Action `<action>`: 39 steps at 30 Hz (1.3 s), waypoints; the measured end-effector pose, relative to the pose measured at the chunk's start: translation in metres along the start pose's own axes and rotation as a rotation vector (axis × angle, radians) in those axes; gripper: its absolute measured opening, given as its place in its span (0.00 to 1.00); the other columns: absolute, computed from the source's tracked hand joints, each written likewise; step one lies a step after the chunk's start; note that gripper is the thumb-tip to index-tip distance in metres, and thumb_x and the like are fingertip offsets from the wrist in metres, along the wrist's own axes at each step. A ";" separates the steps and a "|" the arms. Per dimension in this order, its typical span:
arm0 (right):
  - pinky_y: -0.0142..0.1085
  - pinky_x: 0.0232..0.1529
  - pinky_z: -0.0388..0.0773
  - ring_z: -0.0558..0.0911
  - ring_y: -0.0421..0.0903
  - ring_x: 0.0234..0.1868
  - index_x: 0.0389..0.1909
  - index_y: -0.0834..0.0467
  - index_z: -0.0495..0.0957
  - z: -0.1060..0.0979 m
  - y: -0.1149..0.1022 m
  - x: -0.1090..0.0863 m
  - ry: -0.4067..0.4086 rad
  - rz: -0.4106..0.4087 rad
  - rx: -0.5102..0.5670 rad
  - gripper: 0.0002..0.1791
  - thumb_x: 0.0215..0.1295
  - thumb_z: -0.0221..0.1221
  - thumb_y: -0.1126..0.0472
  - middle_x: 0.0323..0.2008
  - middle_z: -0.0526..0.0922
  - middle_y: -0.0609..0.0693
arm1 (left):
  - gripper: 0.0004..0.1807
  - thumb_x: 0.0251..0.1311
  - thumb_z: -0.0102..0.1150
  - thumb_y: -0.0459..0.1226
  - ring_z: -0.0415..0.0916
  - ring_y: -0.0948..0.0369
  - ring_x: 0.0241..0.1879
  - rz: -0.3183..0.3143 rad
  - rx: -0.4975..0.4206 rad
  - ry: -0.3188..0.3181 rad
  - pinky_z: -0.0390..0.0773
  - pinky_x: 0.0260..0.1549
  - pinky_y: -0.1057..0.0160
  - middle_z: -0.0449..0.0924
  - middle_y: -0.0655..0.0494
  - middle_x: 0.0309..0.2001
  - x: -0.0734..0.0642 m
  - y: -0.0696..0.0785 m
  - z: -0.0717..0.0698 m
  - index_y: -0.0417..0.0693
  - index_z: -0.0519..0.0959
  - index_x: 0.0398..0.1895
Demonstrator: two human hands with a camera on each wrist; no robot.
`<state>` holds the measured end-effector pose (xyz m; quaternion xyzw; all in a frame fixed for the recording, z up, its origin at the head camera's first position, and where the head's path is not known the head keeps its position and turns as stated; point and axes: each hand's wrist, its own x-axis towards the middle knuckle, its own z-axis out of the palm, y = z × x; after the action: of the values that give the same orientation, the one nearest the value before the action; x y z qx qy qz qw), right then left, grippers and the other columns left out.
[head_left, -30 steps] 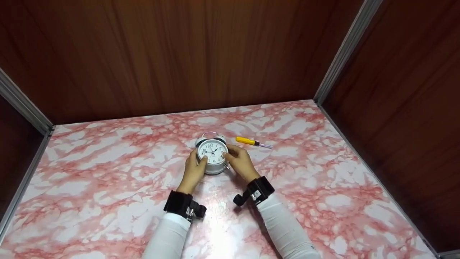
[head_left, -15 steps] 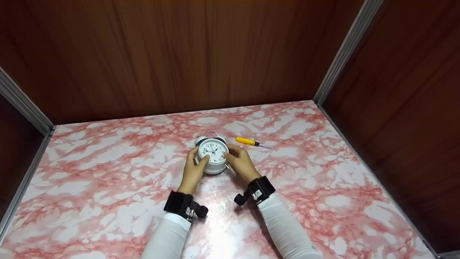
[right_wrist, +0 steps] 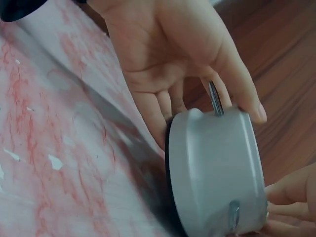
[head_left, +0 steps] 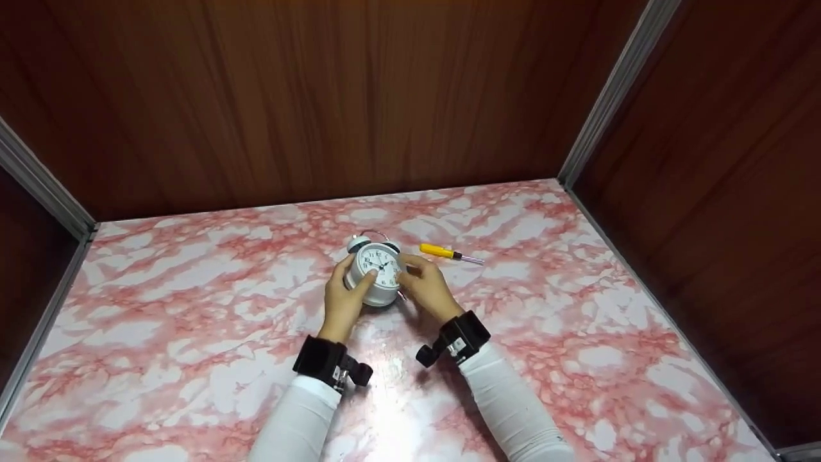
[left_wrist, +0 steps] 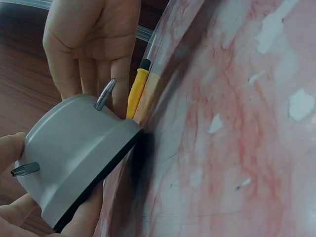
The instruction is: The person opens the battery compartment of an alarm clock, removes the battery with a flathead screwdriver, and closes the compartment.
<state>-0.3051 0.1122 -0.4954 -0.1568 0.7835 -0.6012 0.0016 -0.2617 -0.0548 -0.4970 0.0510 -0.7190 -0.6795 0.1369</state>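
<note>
A white twin-bell alarm clock [head_left: 383, 297] is between both hands, leaning back with its dial facing up. My left hand [head_left: 342, 300] grips its left side, thumb over the front rim and fingers round the back. On the opposite side, my right hand [head_left: 435, 292] holds the rim with the thumb at the dial's edge; its other fingers are partly hidden behind the case. In the left wrist view, the clock's metal legs [left_wrist: 104, 95] stick out free from the underside. The right wrist view shows the pale case [right_wrist: 219, 163] close over the table.
A screwdriver [head_left: 438, 251] with a yellow handle lies on the table just beyond the right hand. The red-and-white marbled tabletop [head_left: 192, 333] is bounded by brown wood-grain panels [head_left: 321, 109] at the back and sides, with metal strips at the corners.
The clock has shifted slightly away and its dial has turned toward the right, so more of its left side shows. Both hands keep hold and move with it; the screwdriver stays put.
</note>
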 end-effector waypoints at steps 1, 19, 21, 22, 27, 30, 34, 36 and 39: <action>0.41 0.58 0.74 0.72 0.58 0.61 0.58 0.71 0.73 0.001 -0.003 -0.001 0.002 -0.026 -0.052 0.23 0.60 0.57 0.72 0.61 0.72 0.65 | 0.31 0.58 0.67 0.38 0.65 0.50 0.64 0.014 0.005 0.005 0.62 0.65 0.54 0.70 0.42 0.64 0.000 0.000 0.000 0.40 0.69 0.64; 0.42 0.67 0.63 0.68 0.55 0.65 0.67 0.64 0.66 0.012 -0.026 -0.015 -0.178 -0.324 -0.640 0.44 0.49 0.73 0.55 0.64 0.68 0.61 | 0.28 0.61 0.64 0.39 0.74 0.49 0.56 0.156 0.143 0.020 0.75 0.55 0.55 0.74 0.38 0.59 -0.004 0.004 0.000 0.35 0.72 0.63; 0.43 0.67 0.64 0.68 0.55 0.65 0.68 0.63 0.64 0.012 -0.024 -0.016 -0.169 -0.332 -0.676 0.47 0.48 0.74 0.55 0.65 0.67 0.61 | 0.28 0.60 0.65 0.37 0.76 0.49 0.53 0.162 0.139 0.022 0.76 0.53 0.55 0.75 0.38 0.58 -0.005 0.005 0.001 0.35 0.72 0.62; 0.43 0.66 0.65 0.69 0.56 0.64 0.68 0.63 0.64 0.012 -0.023 -0.016 -0.164 -0.338 -0.686 0.47 0.47 0.74 0.55 0.65 0.67 0.61 | 0.28 0.60 0.65 0.37 0.76 0.49 0.52 0.165 0.136 0.025 0.77 0.52 0.55 0.75 0.37 0.58 -0.005 0.005 0.002 0.35 0.72 0.62; 0.44 0.64 0.68 0.72 0.56 0.61 0.68 0.62 0.64 0.010 -0.019 -0.016 -0.125 -0.351 -0.678 0.47 0.47 0.74 0.56 0.64 0.69 0.62 | 0.27 0.59 0.65 0.33 0.78 0.50 0.48 0.193 0.105 0.022 0.79 0.48 0.55 0.76 0.35 0.55 -0.006 0.005 0.004 0.34 0.72 0.62; 0.43 0.61 0.72 0.74 0.56 0.59 0.68 0.63 0.64 0.010 -0.015 -0.016 -0.085 -0.368 -0.643 0.47 0.47 0.73 0.57 0.63 0.71 0.62 | 0.24 0.63 0.60 0.33 0.78 0.50 0.41 0.169 0.060 -0.002 0.82 0.40 0.56 0.75 0.35 0.53 -0.007 0.008 0.004 0.36 0.73 0.62; 0.43 0.57 0.75 0.76 0.54 0.56 0.67 0.64 0.65 0.012 -0.011 -0.016 -0.026 -0.394 -0.613 0.45 0.47 0.73 0.57 0.60 0.74 0.62 | 0.22 0.71 0.49 0.34 0.77 0.47 0.43 0.071 -0.044 -0.062 0.85 0.36 0.59 0.67 0.35 0.56 -0.007 0.011 0.001 0.38 0.69 0.66; 0.42 0.54 0.76 0.78 0.53 0.54 0.66 0.65 0.66 0.012 -0.010 -0.015 0.005 -0.401 -0.605 0.44 0.47 0.73 0.58 0.58 0.76 0.62 | 0.22 0.73 0.43 0.34 0.74 0.43 0.51 0.035 -0.098 -0.098 0.84 0.40 0.55 0.62 0.33 0.61 -0.007 0.013 0.000 0.38 0.66 0.68; 0.41 0.50 0.79 0.79 0.51 0.50 0.64 0.66 0.69 0.012 -0.012 -0.015 0.046 -0.402 -0.586 0.42 0.46 0.72 0.59 0.55 0.78 0.61 | 0.23 0.75 0.38 0.34 0.69 0.41 0.58 0.012 -0.125 -0.134 0.81 0.45 0.51 0.60 0.33 0.64 -0.006 0.013 -0.003 0.37 0.61 0.70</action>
<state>-0.2860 0.1019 -0.4899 -0.2878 0.8761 -0.3426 -0.1793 -0.2537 -0.0556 -0.4852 -0.0073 -0.6831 -0.7240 0.0956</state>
